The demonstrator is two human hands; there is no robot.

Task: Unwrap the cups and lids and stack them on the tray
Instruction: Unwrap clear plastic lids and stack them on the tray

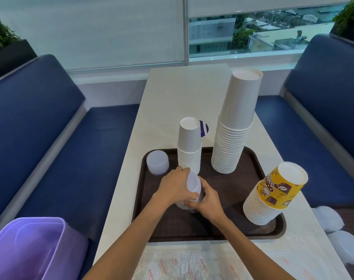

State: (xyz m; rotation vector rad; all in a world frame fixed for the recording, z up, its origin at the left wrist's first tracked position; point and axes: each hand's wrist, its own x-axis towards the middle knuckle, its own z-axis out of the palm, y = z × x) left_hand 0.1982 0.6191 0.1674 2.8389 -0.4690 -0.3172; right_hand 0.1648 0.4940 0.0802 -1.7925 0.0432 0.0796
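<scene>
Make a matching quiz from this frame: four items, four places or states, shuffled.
Items
1. tall white cup stack
2. yellow cup stack
3. partly wrapped lids
4. purple bin

Places or states
A. left of the table
B. near-right corner of the tray
C. gripped by left hand and right hand
D. far-right part of the tray

Pairs: 1-D, 2-B, 3-C, 4-A

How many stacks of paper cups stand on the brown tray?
3: a short white stack at the back, a tall white stack to its right, and a yellow-printed stack leaning at the near right corner. None seems hidden.
</scene>
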